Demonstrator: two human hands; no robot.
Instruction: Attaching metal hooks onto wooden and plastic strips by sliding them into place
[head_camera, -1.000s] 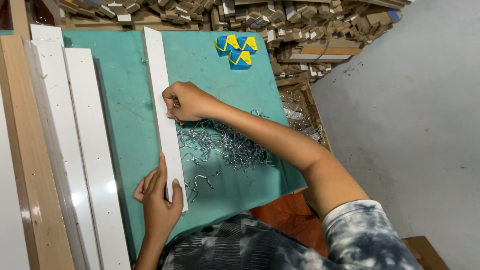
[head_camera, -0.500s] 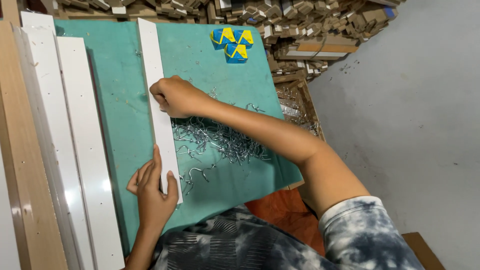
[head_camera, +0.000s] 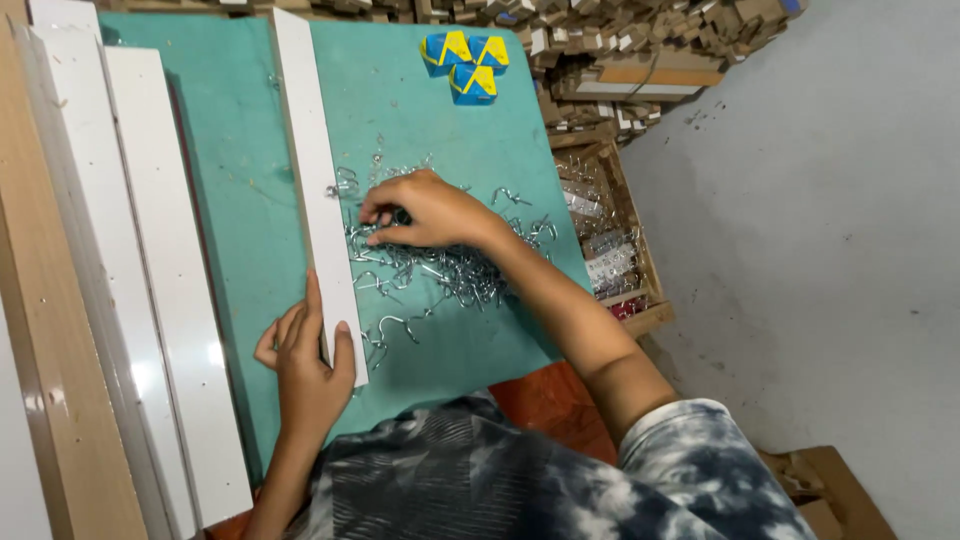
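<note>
Head view from above: we look down on a green surface (head_camera: 250, 200) where one person works with bare hands. Our eye goes first to the long white strip (head_camera: 315, 170), which lies flat on the green and runs from the far edge toward the person. The left hand (head_camera: 305, 365) rests on the strip's near end, its thumb on the right edge and its fingers loosely spread along the left edge, so it grips the strip from both sides. We see one small metal hook (head_camera: 333, 189) at the strip's right edge, about midway along.

Just to the right, the right hand (head_camera: 425, 210) lies palm down on a heap of small metal hooks (head_camera: 440, 265), its fingers curled and drawn together among them; whether it pinches a single hook we cannot tell. The heap spreads across the green beside the strip, touching its right edge in places.

Left of the strip, well apart from it, we note several more white boards (head_camera: 150, 280) laid side by side. At the far edge sit three blue and yellow boxes (head_camera: 465, 65), close together. Right of the surface stands a wooden crate (head_camera: 625, 255) of small packets, with stacked wood offcuts (head_camera: 620, 40) beyond it.
</note>
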